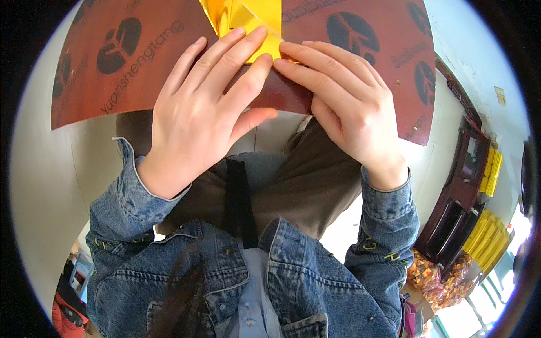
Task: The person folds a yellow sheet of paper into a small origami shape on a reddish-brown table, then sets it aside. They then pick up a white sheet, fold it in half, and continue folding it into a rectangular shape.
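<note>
A sheet of shiny gold foil paper (266,12) lies at the top centre on a reddish-brown board. Its near part is folded, with a slanting pale edge across it. My left hand (205,101) rests palm down, fingers stretched and spread. Several of its fingertips press on the paper, while the thumb sticks out past the board's near edge. From the right, my right hand (352,98) reaches in with straight fingers close together. Two of its fingertips touch the paper's near right corner, close to the left index fingertip. The right thumb is mostly hidden under the palm.
The brown board (84,93) with dark printed emblems spans the top, its near edge above my lap. At right stand dark brown wooden furniture (462,180), yellow bundles (487,242) and clear bags of orange-gold pieces (425,273). A red item (65,321) is at lower left.
</note>
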Available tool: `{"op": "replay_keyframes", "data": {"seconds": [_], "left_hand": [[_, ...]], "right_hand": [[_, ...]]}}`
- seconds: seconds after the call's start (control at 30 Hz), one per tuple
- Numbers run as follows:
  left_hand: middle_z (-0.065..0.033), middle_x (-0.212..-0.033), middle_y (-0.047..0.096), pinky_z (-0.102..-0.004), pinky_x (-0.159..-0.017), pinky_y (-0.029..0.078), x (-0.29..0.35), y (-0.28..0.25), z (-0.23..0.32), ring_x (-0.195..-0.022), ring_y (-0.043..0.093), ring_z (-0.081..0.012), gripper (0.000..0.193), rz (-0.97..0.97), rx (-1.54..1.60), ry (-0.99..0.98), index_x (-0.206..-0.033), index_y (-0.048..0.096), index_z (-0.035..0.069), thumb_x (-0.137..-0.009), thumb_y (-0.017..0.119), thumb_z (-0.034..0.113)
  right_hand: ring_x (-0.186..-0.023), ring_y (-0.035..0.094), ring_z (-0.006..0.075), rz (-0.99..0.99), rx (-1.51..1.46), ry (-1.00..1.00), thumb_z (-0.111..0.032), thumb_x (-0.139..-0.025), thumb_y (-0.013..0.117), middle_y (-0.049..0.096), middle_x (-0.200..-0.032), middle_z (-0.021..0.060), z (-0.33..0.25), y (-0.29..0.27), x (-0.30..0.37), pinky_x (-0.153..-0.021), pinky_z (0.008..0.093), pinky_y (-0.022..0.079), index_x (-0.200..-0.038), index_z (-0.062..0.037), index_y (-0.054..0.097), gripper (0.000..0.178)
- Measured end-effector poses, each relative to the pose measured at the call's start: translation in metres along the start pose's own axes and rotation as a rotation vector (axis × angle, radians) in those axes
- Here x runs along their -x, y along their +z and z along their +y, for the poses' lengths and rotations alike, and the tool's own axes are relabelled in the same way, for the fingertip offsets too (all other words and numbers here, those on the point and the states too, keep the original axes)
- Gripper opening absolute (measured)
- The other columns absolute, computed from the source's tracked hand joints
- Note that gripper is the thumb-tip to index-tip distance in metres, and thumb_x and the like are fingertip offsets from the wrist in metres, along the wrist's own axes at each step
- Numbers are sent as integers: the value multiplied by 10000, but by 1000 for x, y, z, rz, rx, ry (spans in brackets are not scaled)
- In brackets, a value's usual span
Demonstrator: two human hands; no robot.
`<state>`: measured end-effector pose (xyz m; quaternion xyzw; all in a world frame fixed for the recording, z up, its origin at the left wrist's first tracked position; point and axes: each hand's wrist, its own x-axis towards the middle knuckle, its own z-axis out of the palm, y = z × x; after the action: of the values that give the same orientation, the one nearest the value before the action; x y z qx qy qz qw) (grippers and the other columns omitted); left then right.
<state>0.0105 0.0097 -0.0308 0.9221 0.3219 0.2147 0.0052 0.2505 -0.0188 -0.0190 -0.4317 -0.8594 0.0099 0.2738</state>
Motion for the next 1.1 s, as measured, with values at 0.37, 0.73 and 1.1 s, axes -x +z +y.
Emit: {"op": "replay_keyframes", "data": {"seconds": [0.37, 0.73, 1.1], "left_hand": [[-91, -1546, 530, -505, -1139, 421, 7, 6, -10, -1391, 537, -320, 611, 7, 3, -9, -1418, 529, 124, -906, 699, 411], [-81, -1548, 529, -502, -1138, 422, -14, 3, -13, -1386, 539, -319, 613, 8, 3, -19, -1421, 535, 131, -889, 725, 368], [-78, -1526, 547, -502, -1136, 426, -28, -12, 0, -1380, 540, -321, 601, 7, 1, -5, -1389, 573, 118, -852, 768, 305]], "right_hand": [[-1342, 517, 350, 60, 271, 118, 59, -750, 598, 623, -1318, 99, -12, 13, 15, -1090, 462, 465, -1176, -188, 789, 528], [-1271, 513, 356, 159, 380, 295, -18, -721, 669, 584, -1278, 110, -3, 8, 19, -1145, 542, 378, -1121, -199, 794, 457], [-1365, 512, 304, 265, 293, 80, -56, -884, 650, 621, -1401, 55, -12, 1, -15, -1227, 531, 244, -1256, -186, 750, 407]]}}
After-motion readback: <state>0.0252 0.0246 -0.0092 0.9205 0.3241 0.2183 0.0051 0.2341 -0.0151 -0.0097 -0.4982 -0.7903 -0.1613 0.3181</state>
